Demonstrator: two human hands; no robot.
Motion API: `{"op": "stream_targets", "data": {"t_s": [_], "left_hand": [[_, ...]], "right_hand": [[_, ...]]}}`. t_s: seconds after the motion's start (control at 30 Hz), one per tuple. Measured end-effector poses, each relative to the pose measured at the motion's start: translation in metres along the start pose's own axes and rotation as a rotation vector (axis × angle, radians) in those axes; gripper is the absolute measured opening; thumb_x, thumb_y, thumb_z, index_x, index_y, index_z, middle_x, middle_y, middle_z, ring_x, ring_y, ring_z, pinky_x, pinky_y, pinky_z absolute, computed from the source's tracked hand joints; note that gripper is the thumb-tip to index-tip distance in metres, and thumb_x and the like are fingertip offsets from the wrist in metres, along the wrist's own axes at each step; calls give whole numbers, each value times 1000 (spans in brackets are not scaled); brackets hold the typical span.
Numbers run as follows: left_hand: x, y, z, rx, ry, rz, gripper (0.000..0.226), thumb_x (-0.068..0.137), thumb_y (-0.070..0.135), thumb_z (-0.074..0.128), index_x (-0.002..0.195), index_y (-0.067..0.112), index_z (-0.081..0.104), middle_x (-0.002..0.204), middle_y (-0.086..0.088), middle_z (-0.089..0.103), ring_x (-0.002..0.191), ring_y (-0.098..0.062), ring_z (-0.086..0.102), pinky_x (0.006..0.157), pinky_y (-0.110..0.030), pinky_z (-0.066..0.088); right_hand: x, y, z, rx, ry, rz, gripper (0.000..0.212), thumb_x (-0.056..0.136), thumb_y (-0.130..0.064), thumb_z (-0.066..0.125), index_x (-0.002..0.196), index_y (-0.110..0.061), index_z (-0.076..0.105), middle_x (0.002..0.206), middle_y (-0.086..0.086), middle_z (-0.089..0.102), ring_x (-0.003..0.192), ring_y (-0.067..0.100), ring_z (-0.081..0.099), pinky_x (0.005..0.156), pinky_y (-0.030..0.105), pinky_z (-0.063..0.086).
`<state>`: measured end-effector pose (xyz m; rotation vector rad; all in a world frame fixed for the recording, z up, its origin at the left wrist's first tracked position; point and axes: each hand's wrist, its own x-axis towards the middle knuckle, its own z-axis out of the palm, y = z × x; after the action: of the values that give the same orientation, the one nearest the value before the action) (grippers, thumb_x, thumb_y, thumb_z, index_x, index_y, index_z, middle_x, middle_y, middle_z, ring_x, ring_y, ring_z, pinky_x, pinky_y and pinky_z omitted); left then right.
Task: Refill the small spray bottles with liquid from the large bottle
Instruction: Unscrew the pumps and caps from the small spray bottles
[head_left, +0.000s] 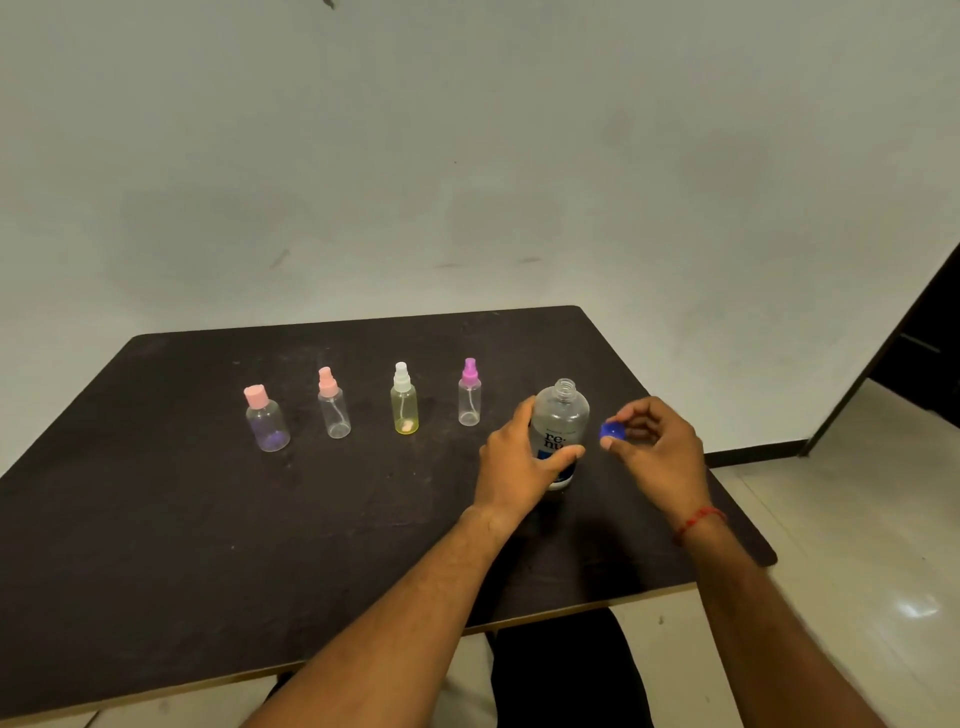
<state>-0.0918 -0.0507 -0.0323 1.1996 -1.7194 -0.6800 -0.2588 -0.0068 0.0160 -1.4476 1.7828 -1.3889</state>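
The step in hand looks like opening the source. The large bottle (561, 415) stands upright on the desk (208, 545) with its threaded neck bare. The left hand (511, 462) grips it around the label, fingers curled behind and thumb across the front. Just to the right of that bottle, the right hand (657, 452) pinches a blue cap (611, 431) between thumb and fingertips, held clear of the desk.

None of the small bottles is open yet, so pouring cannot begin. By my reading, the next move calls for setting the cap down near the right hand. Then the top of one small bottle must be unscrewed, probably the nearest one. The necks are narrow, so the pour will need a slow, steady tilt.

Count: one large bottle, one blue cap, and four small bottles in a row to the left of the left hand. Nearest to it stands a magenta-topped sprayer (469, 395), then a white-topped yellowish sprayer (404, 402). After those come a pink-topped sprayer (333, 405) and, farthest off, a squat bottle with a flat pink cap (267, 423). That makes three sprayers and one capped bottle, and all look close to empty.
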Motion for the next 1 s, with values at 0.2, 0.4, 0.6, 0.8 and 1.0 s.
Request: {"op": "stream_targets", "data": {"t_s": [0.2, 0.4, 0.6, 0.8, 1.0], "left_hand": [[-8, -16, 2, 17, -99, -69, 71, 75, 37, 85, 136, 35, 47, 125, 12, 67, 115, -6, 63, 100, -39, 54], [-8, -25, 8, -5, -101, -146, 71, 76, 30, 85, 137, 33, 50, 123, 10, 69, 114, -4, 63, 102, -35, 53], [1, -21, 11, 12, -112, -147, 69, 78, 28, 84, 139, 29, 50, 126, 6, 68, 117, -9, 64, 103, -35, 52], [3, -19, 11, -17, -119, -157, 68, 79, 26, 84, 139, 27, 51, 127, 6, 68, 116, -7, 63, 101, -28, 51], [-9, -31, -3, -69, -6, -192, 72, 77, 31, 85, 140, 19, 52, 134, 0, 63, 121, -10, 60, 103, -27, 51]], "right_hand": [[-23, 36, 15, -67, -76, 167, 56, 74, 0, 80, 117, -26, 55, 100, -6, 68, 91, 5, 65, 88, 29, 55], [-32, 49, 22, -148, -73, 175, 63, 76, 0, 78, 127, -24, 49, 107, -3, 65, 97, 9, 62, 95, 31, 53], [-34, 53, 26, -145, -54, 164, 65, 76, -3, 78, 128, -26, 47, 111, -3, 66, 99, 7, 59, 96, 31, 49], [-35, 54, 26, -168, -65, 181, 71, 75, -3, 80, 132, -25, 44, 114, -2, 65, 104, 10, 59, 99, 34, 49], [-43, 54, 25, -204, -27, 115, 71, 74, -7, 82, 132, -21, 46, 119, -3, 56, 109, 14, 56, 93, 32, 51]]}}
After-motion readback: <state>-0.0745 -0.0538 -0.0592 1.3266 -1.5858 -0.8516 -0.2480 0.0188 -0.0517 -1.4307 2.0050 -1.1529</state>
